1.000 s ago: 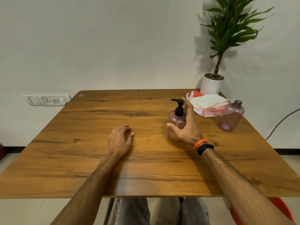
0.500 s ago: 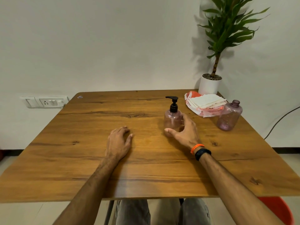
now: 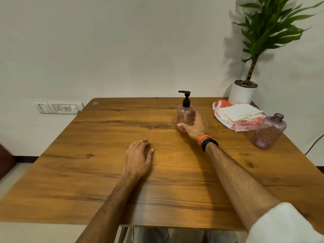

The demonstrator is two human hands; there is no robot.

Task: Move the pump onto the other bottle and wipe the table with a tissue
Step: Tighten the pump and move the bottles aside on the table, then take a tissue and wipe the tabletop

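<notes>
A pink translucent bottle (image 3: 185,114) with a black pump (image 3: 185,97) stands upright on the wooden table (image 3: 98,174), towards the far middle. My right hand (image 3: 196,127) grips its lower part, thumb in front and fingers curled round the right side. My left hand (image 3: 138,159) rests flat on the table, nearer to me, holding nothing. The other pink bottle (image 3: 269,132) stands open-necked with no cap at the right edge. A stack of white tissues (image 3: 239,111) lies on an orange and white plastic bag at the far right.
A potted plant in a white pot (image 3: 242,94) stands behind the table's far right corner. A wall socket panel (image 3: 58,107) is at the left. A dark cable runs along the wall on the right.
My right hand has carried the pump bottle away from me, from the near middle towards the far side of the table. My left hand has stayed flat in place.
</notes>
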